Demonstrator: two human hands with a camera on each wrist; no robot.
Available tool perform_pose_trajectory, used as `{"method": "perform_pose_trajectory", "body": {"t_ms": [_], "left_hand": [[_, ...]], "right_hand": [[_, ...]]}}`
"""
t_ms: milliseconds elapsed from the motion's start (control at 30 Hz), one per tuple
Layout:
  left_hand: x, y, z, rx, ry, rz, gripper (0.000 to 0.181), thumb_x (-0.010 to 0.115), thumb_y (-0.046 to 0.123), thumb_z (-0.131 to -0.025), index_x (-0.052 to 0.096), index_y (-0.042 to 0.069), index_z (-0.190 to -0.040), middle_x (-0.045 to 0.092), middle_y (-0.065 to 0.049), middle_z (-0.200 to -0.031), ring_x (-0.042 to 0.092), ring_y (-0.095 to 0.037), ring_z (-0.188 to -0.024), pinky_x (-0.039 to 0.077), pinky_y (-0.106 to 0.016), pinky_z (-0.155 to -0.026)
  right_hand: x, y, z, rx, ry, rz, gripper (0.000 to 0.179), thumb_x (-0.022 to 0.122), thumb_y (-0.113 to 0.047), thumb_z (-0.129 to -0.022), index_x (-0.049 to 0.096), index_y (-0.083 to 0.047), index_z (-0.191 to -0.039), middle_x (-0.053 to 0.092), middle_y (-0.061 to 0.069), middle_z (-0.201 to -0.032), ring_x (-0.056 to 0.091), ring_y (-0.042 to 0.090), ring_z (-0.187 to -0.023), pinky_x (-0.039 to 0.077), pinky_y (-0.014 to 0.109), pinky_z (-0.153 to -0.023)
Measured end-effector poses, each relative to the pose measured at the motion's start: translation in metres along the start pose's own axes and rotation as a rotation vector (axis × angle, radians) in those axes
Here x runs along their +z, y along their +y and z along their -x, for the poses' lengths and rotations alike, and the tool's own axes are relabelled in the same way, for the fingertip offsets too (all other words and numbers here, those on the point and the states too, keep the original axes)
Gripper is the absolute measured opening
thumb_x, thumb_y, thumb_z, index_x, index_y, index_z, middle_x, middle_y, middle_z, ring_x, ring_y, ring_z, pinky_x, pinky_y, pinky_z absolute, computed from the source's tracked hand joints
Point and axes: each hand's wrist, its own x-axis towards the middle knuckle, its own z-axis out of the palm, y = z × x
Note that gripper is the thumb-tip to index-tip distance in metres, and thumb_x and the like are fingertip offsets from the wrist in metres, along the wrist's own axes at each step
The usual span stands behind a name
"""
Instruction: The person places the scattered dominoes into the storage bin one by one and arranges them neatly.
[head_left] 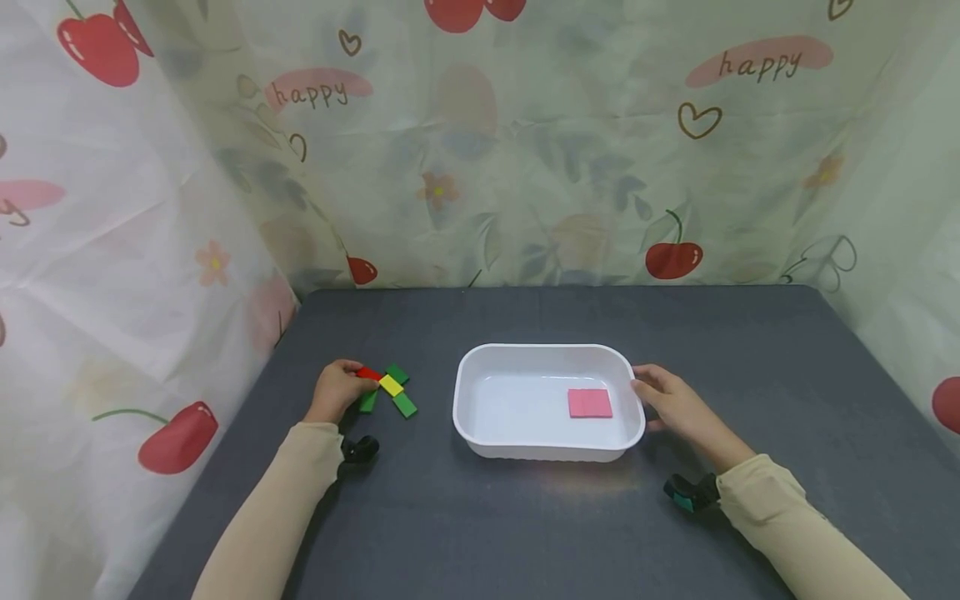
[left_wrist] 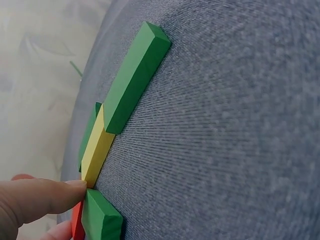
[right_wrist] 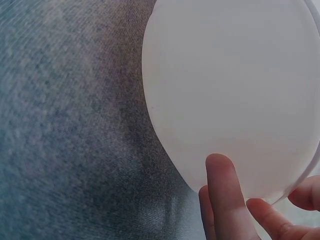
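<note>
My left hand [head_left: 337,392] pinches a red block [head_left: 368,373] at the left of the table. A yellow block [head_left: 391,385] lies against the red one, with a green block [head_left: 397,374] behind it and another green block [head_left: 405,406] in front. Close below the thumb in the left wrist view is a further green block [left_wrist: 101,217]. At the right end of a white tray [head_left: 517,450], my right hand [head_left: 675,408] touches the wall and rim with extended fingers [right_wrist: 225,195]. A pink square piece [head_left: 590,403] lies inside the tray, toward its right side.
The dark grey table [head_left: 480,533] carries the tray near its middle, right of the blocks. Printed cloth [head_left: 525,167] hangs behind the table and along its sides. Black wrist devices [head_left: 361,450] sit on both wrists.
</note>
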Motion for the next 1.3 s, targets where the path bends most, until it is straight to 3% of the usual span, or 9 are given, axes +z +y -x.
{"method": "perform_pose_trajectory", "body": {"t_ms": [567, 800, 1067, 1300], "left_hand": [[-0.003, 0.000, -0.005, -0.013, -0.038, 0.016, 0.051, 0.069, 0.004, -0.086, 0.054, 0.003, -0.135, 0.049, -0.022, -0.140, 0.051, -0.033, -0.119, 0.043, -0.048, -0.101], [-0.007, -0.001, -0.007, 0.031, -0.069, -0.001, 0.050, 0.067, 0.001, -0.087, 0.056, 0.007, -0.135, 0.053, -0.020, -0.134, 0.051, -0.026, -0.101, 0.046, -0.038, -0.085], [-0.011, -0.003, -0.009, 0.035, -0.119, 0.040, 0.054, 0.066, 0.005, -0.088, 0.049, 0.007, -0.140, 0.049, -0.023, -0.137, 0.050, -0.032, -0.114, 0.044, -0.048, -0.097], [-0.017, -0.005, -0.012, 0.011, -0.159, 0.072, 0.058, 0.065, 0.009, -0.090, 0.044, 0.004, -0.143, 0.042, -0.023, -0.146, 0.047, -0.035, -0.126, 0.045, -0.046, -0.099]], "right_hand": [[0.001, 0.000, 0.001, 0.008, 0.009, 0.012, 0.052, 0.042, -0.029, -0.104, 0.032, 0.002, -0.144, 0.042, 0.030, -0.143, 0.051, 0.046, -0.122, 0.057, 0.044, -0.077], [0.001, 0.000, 0.001, 0.002, 0.009, 0.013, 0.052, 0.042, -0.030, -0.104, 0.033, 0.001, -0.145, 0.042, 0.029, -0.143, 0.050, 0.047, -0.123, 0.057, 0.044, -0.077], [0.001, 0.000, 0.001, 0.017, 0.001, 0.011, 0.052, 0.042, -0.030, -0.104, 0.032, 0.000, -0.145, 0.041, 0.028, -0.144, 0.050, 0.046, -0.123, 0.057, 0.043, -0.077], [0.002, 0.000, 0.001, 0.027, 0.004, 0.018, 0.053, 0.042, -0.031, -0.104, 0.032, 0.000, -0.145, 0.041, 0.028, -0.144, 0.050, 0.045, -0.123, 0.057, 0.044, -0.078]]}}
